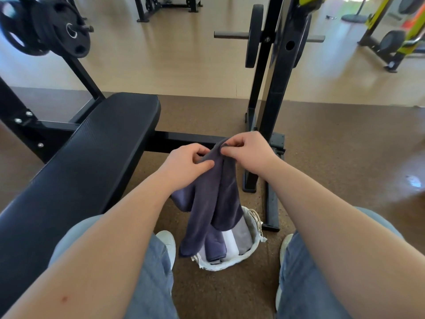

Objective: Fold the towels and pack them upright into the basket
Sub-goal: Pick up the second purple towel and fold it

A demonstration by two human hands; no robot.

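Note:
A dark purple-grey towel (207, 203) hangs in the air in front of me, bunched into long folds. My left hand (186, 163) pinches its top edge on the left, and my right hand (247, 150) pinches the same edge just to the right. Below it, on the floor between my feet, stands a white woven basket (250, 250). Inside the basket stand folded towels: a purple one (215, 247), a white one (230, 244) and a grey one (242, 236). The hanging towel covers the basket's left part.
A black padded weight bench (87, 157) runs along my left side. A black rack upright (273, 88) with weight plates stands just beyond the basket, its foot (272, 203) lying on the brown floor to the right. My white shoes (166, 242) flank the basket.

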